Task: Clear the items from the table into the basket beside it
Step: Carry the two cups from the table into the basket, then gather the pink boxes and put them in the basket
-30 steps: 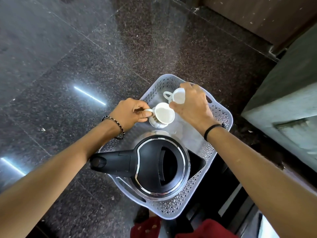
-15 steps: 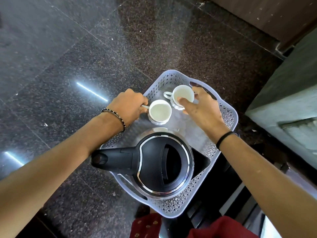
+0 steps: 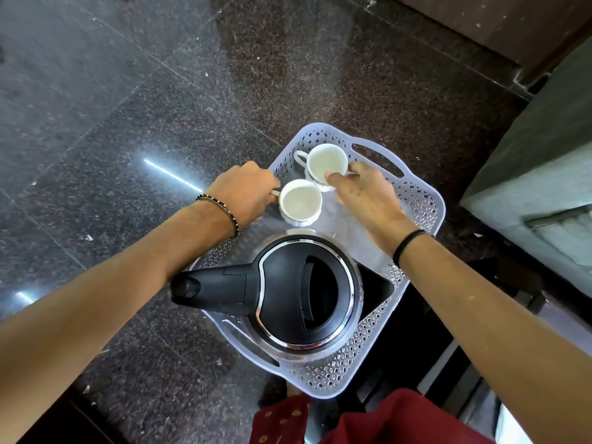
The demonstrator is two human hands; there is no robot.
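Note:
A pale perforated plastic basket [image 3: 423, 206] stands on the dark floor. Inside it, near me, sits a black electric kettle [image 3: 301, 296] with its handle pointing left. Two white cups stand upright at the basket's far end. My left hand [image 3: 246, 193] is closed on the handle of the nearer cup [image 3: 299, 201]. My right hand [image 3: 362, 193] has thumb and fingers on the rim of the farther cup [image 3: 326, 161], whose handle points left. Both cups look empty.
Polished dark granite floor [image 3: 128, 107] surrounds the basket. A grey table or counter edge [image 3: 528, 193] rises at the right. A wooden wall base [image 3: 480, 24] runs along the top right. Red clothing [image 3: 368, 421] shows at the bottom.
Both cups have gone lower and farther into the basket's far end. My right hand has slid back from over the farther cup to its near rim. My left hand keeps the nearer cup's handle.

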